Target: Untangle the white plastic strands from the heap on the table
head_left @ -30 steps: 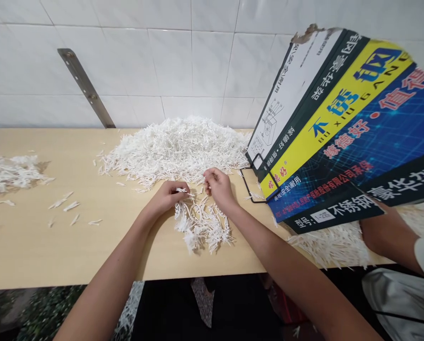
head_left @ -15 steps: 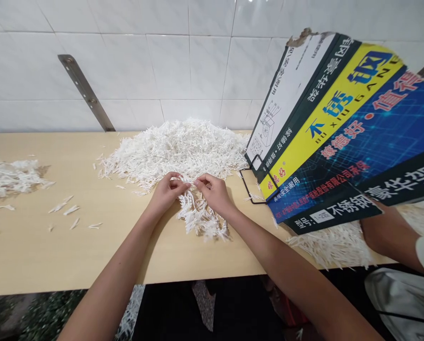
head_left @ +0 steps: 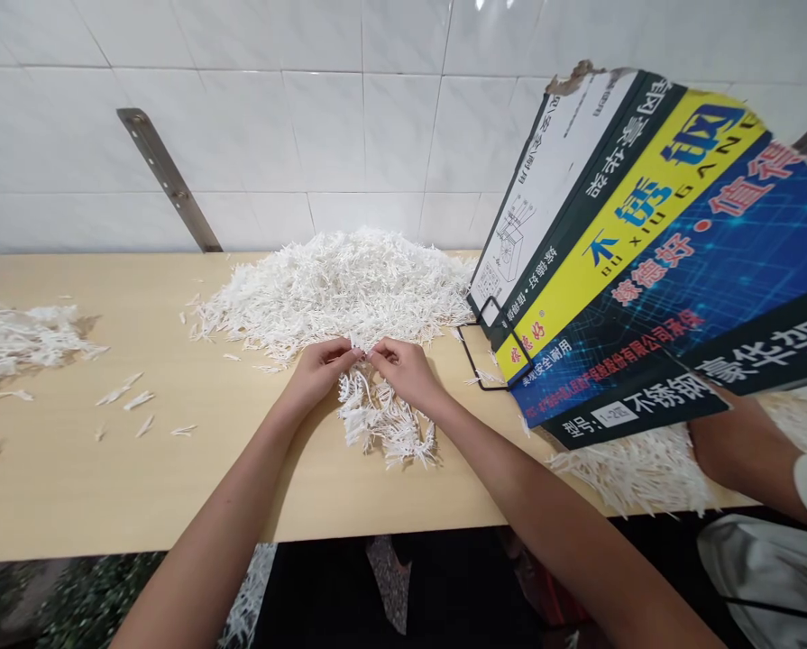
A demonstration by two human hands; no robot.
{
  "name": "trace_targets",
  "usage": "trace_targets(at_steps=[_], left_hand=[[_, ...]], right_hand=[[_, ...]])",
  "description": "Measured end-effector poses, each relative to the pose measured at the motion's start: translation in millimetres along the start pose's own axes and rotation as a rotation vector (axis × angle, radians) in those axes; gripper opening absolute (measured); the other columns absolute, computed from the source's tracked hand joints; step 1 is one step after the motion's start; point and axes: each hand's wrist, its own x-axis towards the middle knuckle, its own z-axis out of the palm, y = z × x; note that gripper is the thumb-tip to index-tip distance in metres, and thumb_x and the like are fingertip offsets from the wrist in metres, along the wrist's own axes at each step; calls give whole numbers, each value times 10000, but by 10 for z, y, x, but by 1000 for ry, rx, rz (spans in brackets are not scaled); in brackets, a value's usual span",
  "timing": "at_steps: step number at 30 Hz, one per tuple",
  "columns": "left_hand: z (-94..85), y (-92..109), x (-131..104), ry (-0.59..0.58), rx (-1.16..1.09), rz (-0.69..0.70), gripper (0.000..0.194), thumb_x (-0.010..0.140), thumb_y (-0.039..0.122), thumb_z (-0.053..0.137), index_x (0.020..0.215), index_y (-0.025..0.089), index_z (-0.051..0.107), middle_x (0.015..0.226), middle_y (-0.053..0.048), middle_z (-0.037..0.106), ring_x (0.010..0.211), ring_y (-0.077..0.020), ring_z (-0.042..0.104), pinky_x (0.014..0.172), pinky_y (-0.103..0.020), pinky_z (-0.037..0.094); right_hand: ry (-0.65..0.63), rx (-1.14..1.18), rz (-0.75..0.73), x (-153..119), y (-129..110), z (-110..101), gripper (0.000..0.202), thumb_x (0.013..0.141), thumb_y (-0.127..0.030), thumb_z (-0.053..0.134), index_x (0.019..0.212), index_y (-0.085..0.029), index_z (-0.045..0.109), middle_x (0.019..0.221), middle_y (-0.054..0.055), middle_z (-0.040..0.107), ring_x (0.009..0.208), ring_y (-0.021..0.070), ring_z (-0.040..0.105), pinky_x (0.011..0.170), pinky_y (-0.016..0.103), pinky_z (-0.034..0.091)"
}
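My left hand (head_left: pixel 322 368) is closed in a pinch on white strands at the front edge of a large heap of short white strands (head_left: pixel 349 284). Close beside it, my right hand (head_left: pixel 403 365) pinches the same strands, thumb and forefinger pressed together. The two sets of fingertips nearly touch. A small bunch of white strands (head_left: pixel 386 424) spreads out on the table just below the hands, between my forearms. How the held strands are joined is too small to make out.
A printed cardboard sheet (head_left: pixel 637 261) stands at the right in a black wire holder (head_left: pixel 494 347). Behind it another person's arm (head_left: pixel 741 446) rests near more strands (head_left: pixel 637 469). Another pile (head_left: pixel 21 342) and loose strands lie on the left of the wooden table (head_left: pixel 206 487).
My left fingers have closed in more tightly, and the two hands' fingertips have come slightly nearer each other. The bunch below stays nearly in place.
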Motion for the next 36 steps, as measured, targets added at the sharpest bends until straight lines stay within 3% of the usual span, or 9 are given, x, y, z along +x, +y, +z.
trace_targets(at_steps=[4, 7, 9, 14, 23, 27, 31, 33, 36], left_hand=[[-19, -49, 18, -42, 35, -19, 356, 872, 472, 680, 703, 165, 615, 647, 20, 466, 648, -130, 417, 617, -279, 306], [-20, -48, 9, -113, 92, -23, 349, 873, 475, 674, 725, 161, 642, 640, 20, 473, 642, -128, 409, 615, -276, 305], [-15, -37, -1, -163, 126, -25, 335, 875, 462, 667, 729, 161, 645, 635, 23, 475, 640, -126, 405, 613, -274, 304], [-10, -16, -9, -194, 145, -23, 311, 872, 449, 657, 751, 163, 670, 649, 24, 516, 650, -126, 427, 617, -267, 316], [-21, -60, 6, -217, 163, -9, 368, 883, 482, 634, 725, 150, 659, 659, 14, 519, 660, -132, 437, 627, -270, 331], [-40, -42, 23, -306, 140, 7, 290, 852, 417, 656, 732, 154, 682, 676, -2, 566, 672, -145, 474, 635, -274, 351], [-59, -43, 16, -423, 80, 0, 243, 817, 375, 693, 703, 161, 677, 682, -18, 603, 649, -149, 504, 622, -276, 371], [-53, -48, 4, -373, 65, -6, 269, 837, 402, 683, 715, 162, 674, 662, -16, 588, 631, -148, 503, 605, -275, 371], [-26, -41, -6, -252, 69, -1, 324, 866, 447, 665, 717, 160, 659, 617, -1, 546, 615, -143, 488, 604, -272, 369]], right_hand=[[-12, 76, 16, 6, 9, -18, 166, 889, -330, 618, 920, -208, 727, 793, -4, 686, 709, 150, 610, 680, 273, 446], [-52, 176, 35, 15, 21, -41, 288, 899, -322, 591, 1142, -226, 713, 907, 7, 701, 702, 142, 622, 682, 279, 467], [-101, 179, 32, 16, 17, -55, 310, 906, -316, 582, 1171, -226, 715, 883, 5, 693, 689, 141, 612, 676, 280, 462], [-111, 133, 26, 10, -15, -67, 244, 912, -311, 581, 1048, -199, 749, 768, -3, 684, 703, 152, 612, 703, 288, 451], [-49, 96, -40, 2, -6, -19, 220, 825, -392, 718, 925, -198, 750, 923, 33, 743, 819, 173, 652, 757, 300, 481], [-27, 276, 89, 59, 101, -40, 263, 760, -444, 770, 779, -196, 686, 715, 9, 643, 640, 151, 571, 617, 293, 464], [206, 588, 200, 150, 199, -130, 286, 831, -465, 666, 747, -219, 545, 704, -10, 569, 534, 113, 489, 546, 279, 472], [212, 561, 191, 152, 187, -142, 238, 853, -439, 643, 808, -222, 555, 752, -4, 594, 541, 113, 512, 552, 276, 486], [53, 338, 75, 92, 101, -109, 257, 871, -367, 653, 1092, -237, 647, 991, 38, 695, 692, 139, 629, 636, 279, 514]])
